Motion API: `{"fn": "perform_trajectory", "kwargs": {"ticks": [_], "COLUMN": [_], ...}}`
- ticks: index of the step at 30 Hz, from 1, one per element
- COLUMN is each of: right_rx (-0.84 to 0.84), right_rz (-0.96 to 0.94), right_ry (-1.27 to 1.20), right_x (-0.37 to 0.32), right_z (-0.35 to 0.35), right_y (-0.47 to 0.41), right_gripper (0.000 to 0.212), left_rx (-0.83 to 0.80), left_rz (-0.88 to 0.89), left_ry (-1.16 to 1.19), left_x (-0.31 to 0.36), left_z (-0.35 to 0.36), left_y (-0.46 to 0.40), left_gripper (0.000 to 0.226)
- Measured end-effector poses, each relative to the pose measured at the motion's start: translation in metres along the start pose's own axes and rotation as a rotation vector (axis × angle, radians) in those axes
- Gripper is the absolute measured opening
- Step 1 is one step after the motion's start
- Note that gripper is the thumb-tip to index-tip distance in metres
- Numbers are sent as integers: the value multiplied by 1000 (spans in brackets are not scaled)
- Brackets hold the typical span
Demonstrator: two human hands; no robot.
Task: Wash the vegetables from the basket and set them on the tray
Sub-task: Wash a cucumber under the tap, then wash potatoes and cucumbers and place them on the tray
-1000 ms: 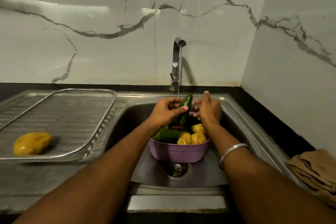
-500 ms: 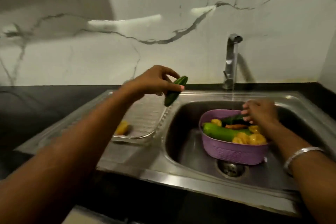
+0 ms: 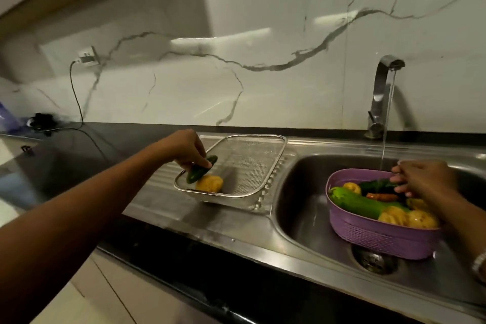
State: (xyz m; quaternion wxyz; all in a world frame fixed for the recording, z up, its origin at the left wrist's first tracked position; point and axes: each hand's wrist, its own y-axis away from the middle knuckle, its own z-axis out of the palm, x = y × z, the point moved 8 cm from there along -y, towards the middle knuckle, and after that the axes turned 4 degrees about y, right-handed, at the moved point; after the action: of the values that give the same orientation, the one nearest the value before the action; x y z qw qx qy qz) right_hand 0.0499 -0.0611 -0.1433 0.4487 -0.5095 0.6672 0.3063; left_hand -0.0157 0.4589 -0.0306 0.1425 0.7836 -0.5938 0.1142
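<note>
- Cucumber [image 3: 200,172], small and dark green, is being held low over the near left corner of the tray [image 3: 273,166], its long axis slanting from upper right down to lower left.
- It is being pinched from above by the left hand [image 3: 188,151], fingers curled round its upper half; the lower end is hanging free, just above or touching the yellow vegetable [image 3: 209,183] already lying in the tray. Which of the two cannot be told.
- The coming move is judged to be a release: the cucumber is lying directly under the hand and inside the tray's rim, so only the fingers need to be opened, with the yellow vegetable beside it as the one thing it could roll against.
- The tray is sitting on the ribbed steel drainboard [image 3: 163,173], just left of the sink [image 3: 302,192].
- The right hand [image 3: 420,179] is being reached into the purple basket [image 3: 378,237] in the sink; its fingertips are down among dark green vegetables, but whether anything is being gripped cannot be told.
- A large light green gourd [image 3: 355,202], an orange piece and several yellow vegetables are waiting in the basket, so most of the task is judged undone.
- Water is running from the tap [image 3: 381,87] into the back of the basket, next to the right hand.
</note>
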Motion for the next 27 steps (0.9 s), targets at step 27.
{"fn": "perform_trajectory", "kwargs": {"ticks": [27], "right_rx": [109], "right_rz": [-15], "right_ry": [-51], "right_x": [3], "right_z": [-9], "right_y": [-15], "right_gripper": [28], "left_rx": [88], "left_rz": [643], "left_ry": [61], "left_x": [264], "left_z": [84], "left_y": [38], "left_gripper": [32]}}
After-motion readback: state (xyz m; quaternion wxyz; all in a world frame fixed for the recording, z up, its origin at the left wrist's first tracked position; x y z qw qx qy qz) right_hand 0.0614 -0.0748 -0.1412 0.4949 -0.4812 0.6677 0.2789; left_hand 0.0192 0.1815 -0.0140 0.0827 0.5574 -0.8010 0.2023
